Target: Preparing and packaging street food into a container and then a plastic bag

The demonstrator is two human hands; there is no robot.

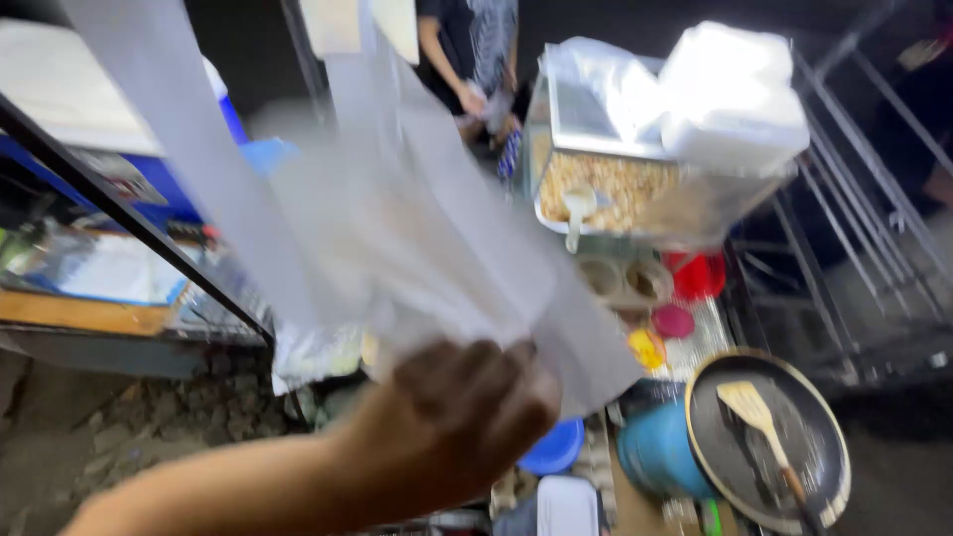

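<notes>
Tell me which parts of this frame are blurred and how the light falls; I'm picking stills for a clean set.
Head view: the white paper sheet and the hand gripping it are smeared by motion blur; the round black pan and wooden spatula read sharper; the background is dark, and the white bags are brightly lit, nearly washed out.

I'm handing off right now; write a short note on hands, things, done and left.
Left hand: raised, gripping a thin white plastic bag, blurred by motion.
Right hand: out of view.
Below: round black pan with a wooden spatula lying in it, on a blue pot. Clear box of pale food with a white scoop behind. Another person stands beyond.
Done: bag in hand.
Left: cannot tell if the bag is open or filled.
</notes>
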